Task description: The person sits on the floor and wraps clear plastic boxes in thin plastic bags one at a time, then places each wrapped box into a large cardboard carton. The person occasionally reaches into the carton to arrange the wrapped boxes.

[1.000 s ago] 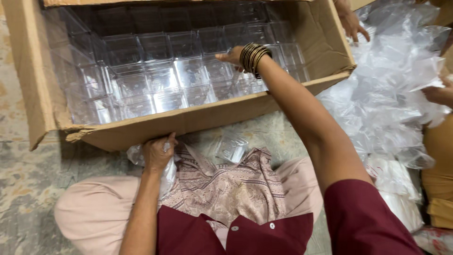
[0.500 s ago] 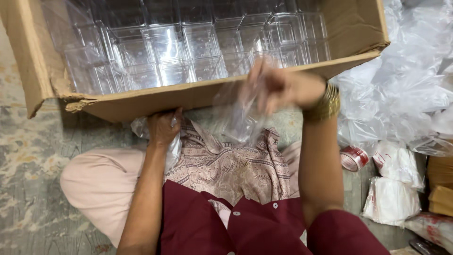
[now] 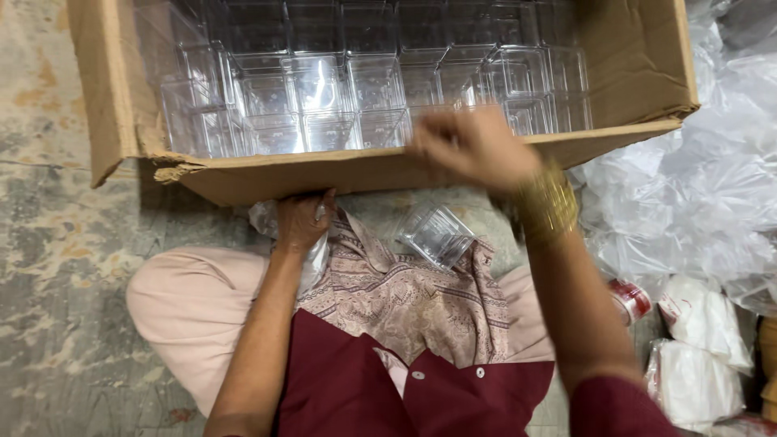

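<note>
The right hand has let go of the small clear plastic box, which now lies on the patterned cloth in the person's lap. On the left, the left hand is closed around a crinkly clear plastic bag. The right hand is blurry, in front of the big brown cardboard carton full of clear boxes; whether it is open or closed cannot be told. Loose plastic bags lie far right.

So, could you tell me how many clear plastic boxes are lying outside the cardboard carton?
1: a clear plastic box lies on the patterned cloth in the lap, below the cardboard carton. Others may be hidden.
</note>
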Available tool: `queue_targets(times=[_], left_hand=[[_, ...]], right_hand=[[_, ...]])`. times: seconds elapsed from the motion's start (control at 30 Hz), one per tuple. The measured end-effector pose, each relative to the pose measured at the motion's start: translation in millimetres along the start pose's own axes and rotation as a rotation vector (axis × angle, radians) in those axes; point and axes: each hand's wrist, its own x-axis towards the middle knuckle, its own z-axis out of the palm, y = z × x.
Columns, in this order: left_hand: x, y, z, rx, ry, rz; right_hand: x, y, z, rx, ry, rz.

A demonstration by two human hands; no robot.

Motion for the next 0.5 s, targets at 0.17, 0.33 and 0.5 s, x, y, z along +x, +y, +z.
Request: queue_targets(times=[0.17, 0.33, 0.5], left_hand=[[2, 3, -2, -0.017, -0.045, -0.1], [5, 3, -5, -0.068, -0.078, -0.15], [4, -3, -1, 0.059, -0.099, -0.046]], right_hand=[[153, 25, -5, -0.389, -0.168, 0.458], [177, 41, 20, -0.09, -0.235, 0.53], [136, 12, -11, 0.556, 0.024, 0.232]])
